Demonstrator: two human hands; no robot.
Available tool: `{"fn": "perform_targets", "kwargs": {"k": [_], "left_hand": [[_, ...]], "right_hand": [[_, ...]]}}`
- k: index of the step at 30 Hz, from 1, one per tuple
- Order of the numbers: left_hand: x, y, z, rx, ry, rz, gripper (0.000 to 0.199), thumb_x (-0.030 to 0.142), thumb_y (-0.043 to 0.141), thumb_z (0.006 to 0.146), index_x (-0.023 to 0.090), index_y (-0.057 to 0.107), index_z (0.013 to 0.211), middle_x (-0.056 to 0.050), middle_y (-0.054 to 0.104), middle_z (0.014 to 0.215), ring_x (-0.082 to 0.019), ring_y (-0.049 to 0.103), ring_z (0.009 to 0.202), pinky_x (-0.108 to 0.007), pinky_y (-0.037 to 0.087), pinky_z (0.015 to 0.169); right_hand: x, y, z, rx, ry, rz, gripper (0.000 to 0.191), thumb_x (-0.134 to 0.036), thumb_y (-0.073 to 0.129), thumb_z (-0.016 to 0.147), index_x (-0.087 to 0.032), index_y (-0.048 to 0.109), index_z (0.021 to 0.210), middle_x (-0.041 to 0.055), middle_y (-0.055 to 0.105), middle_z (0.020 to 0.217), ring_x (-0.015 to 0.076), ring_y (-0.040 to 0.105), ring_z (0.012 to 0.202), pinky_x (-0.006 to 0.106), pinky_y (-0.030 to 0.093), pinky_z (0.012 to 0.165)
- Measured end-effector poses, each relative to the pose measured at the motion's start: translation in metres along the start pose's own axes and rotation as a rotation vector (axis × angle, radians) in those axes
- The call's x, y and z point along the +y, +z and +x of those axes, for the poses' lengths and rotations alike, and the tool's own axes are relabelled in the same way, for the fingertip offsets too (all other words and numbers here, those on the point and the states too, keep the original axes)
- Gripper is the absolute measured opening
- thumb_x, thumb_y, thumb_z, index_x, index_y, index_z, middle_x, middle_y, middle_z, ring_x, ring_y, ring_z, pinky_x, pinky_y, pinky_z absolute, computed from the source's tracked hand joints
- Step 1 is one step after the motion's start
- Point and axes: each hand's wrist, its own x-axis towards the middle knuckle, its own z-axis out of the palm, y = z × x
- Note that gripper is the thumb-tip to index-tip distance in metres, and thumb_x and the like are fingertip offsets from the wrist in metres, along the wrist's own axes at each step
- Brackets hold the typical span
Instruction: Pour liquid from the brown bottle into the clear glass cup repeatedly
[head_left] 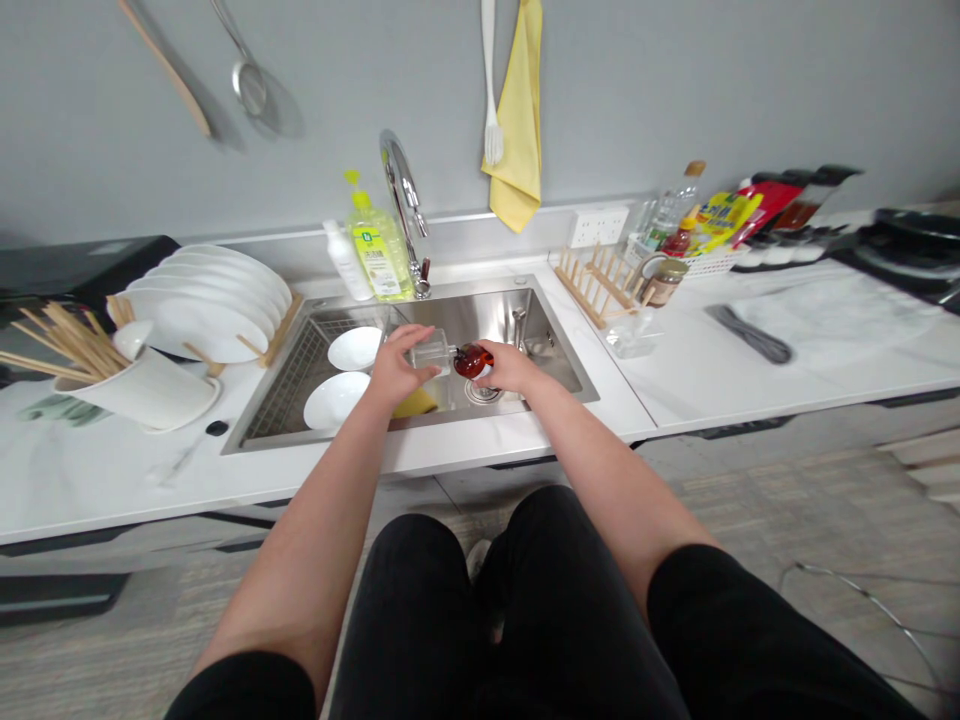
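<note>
Over the sink (592, 385), my left hand (401, 368) grips a small clear container (431, 352) tilted on its side. My right hand (504, 368) is closed around a bottle of dark red liquid (471, 361), tipped so its dark neck points at the container's mouth. The two mouths are very close; whether they touch is not clear. Below my left hand a yellow cloth (415, 403) lies at the sink's front. Two white bowls (334, 402) (355, 348) sit in the rack in the left part of the sink.
Behind the sink stand a faucet (405, 190), a green soap bottle (379, 250) and a white bottle (346, 262). Plates (202, 300) and a chopstick holder (154, 390) are at left. A wooden rack (600, 285), jar (664, 282) and seasonings (724, 222) stand at right.
</note>
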Motion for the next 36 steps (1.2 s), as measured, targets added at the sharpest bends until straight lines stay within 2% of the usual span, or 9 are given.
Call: {"fn": "perform_targets", "kwargs": {"k": [5, 11, 19, 26, 36], "left_hand": [[0.002, -0.002, 0.005, 0.005, 0.01, 0.001, 0.071, 0.044, 0.096, 0.07, 0.025, 0.082, 0.138, -0.011, 0.072, 0.136, -0.03, 0.073, 0.115, -0.053, 0.062, 0.111], [0.008, -0.005, 0.015, -0.013, 0.016, -0.007, 0.071, 0.039, 0.096, 0.069, 0.024, 0.083, 0.137, -0.011, 0.073, 0.137, -0.029, 0.074, 0.11, -0.052, 0.063, 0.106], [0.019, -0.011, 0.031, -0.06, 0.029, 0.002, 0.076, 0.039, 0.098, 0.068, 0.025, 0.082, 0.14, -0.011, 0.073, 0.139, -0.031, 0.074, 0.115, -0.053, 0.063, 0.106], [0.019, -0.013, 0.04, -0.089, 0.036, 0.003, 0.077, 0.042, 0.099, 0.067, 0.025, 0.083, 0.14, -0.011, 0.074, 0.139, -0.032, 0.074, 0.115, -0.054, 0.063, 0.106], [0.018, -0.013, 0.053, -0.111, 0.061, 0.009, 0.078, 0.039, 0.101, 0.066, 0.026, 0.083, 0.141, -0.013, 0.073, 0.143, -0.034, 0.074, 0.119, -0.056, 0.062, 0.107]], "right_hand": [[-0.001, -0.001, 0.0, 0.009, 0.003, 0.035, 0.082, -0.018, 0.101, 0.068, -0.029, 0.074, 0.145, 0.0058, 0.083, 0.136, 0.0291, 0.079, 0.122, 0.044, 0.059, 0.112], [0.002, 0.0, 0.001, 0.043, -0.022, 0.073, 0.083, -0.019, 0.101, 0.069, -0.027, 0.073, 0.147, 0.0066, 0.082, 0.139, 0.0279, 0.079, 0.124, 0.043, 0.059, 0.114], [0.004, 0.0, 0.001, 0.11, -0.024, 0.094, 0.084, -0.022, 0.102, 0.07, -0.028, 0.072, 0.148, 0.0054, 0.082, 0.138, 0.0293, 0.079, 0.125, 0.043, 0.059, 0.113], [0.002, -0.001, 0.001, 0.123, -0.021, 0.093, 0.081, -0.025, 0.103, 0.07, -0.029, 0.073, 0.146, 0.0041, 0.082, 0.137, 0.0289, 0.08, 0.123, 0.043, 0.06, 0.112], [0.009, 0.001, 0.004, 0.167, -0.03, 0.095, 0.09, -0.03, 0.104, 0.071, -0.029, 0.069, 0.154, 0.0074, 0.079, 0.147, 0.0304, 0.077, 0.133, 0.045, 0.057, 0.12]]}}
